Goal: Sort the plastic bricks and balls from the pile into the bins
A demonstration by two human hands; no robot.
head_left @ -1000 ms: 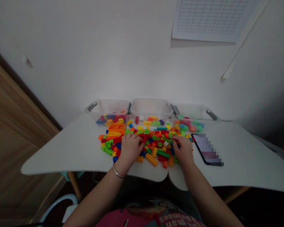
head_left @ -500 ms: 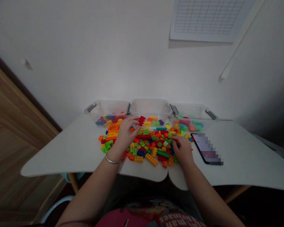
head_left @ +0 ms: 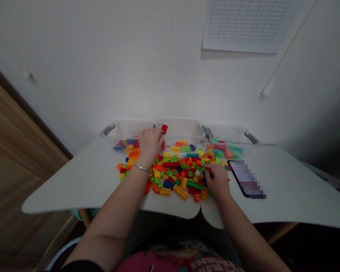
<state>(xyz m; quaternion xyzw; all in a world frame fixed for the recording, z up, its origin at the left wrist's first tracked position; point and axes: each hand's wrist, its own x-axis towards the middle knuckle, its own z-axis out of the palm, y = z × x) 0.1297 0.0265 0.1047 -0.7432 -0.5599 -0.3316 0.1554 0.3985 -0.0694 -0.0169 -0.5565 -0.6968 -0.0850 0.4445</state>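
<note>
My left hand (head_left: pixel 150 144) pinches a red toy brick (head_left: pixel 164 129) between its fingertips. It holds the brick up at the left end of the clear middle box (head_left: pixel 184 127), level with the rim. Several yellow, orange, green and purple bricks show through that box's front wall. My right hand (head_left: pixel 218 180) rests at the right side of a loose brick pile (head_left: pixel 181 174) on the table. Its thumb and fingers are apart, with dark blue pieces visible between them, and I see nothing gripped there.
Clear boxes with grey handles flank the middle one: the left box (head_left: pixel 130 128) and the right box (head_left: pixel 229 131) both contain coloured pieces. A phone (head_left: pixel 245 179) lies right of my right hand on the white table (head_left: pixel 286 189). Behind stands a wall with a printed sheet (head_left: pixel 243 26).
My left hand has moved up and forward with the red brick, from above the pile's far edge to the middle box's rim. The right hand has stayed in place.
</note>
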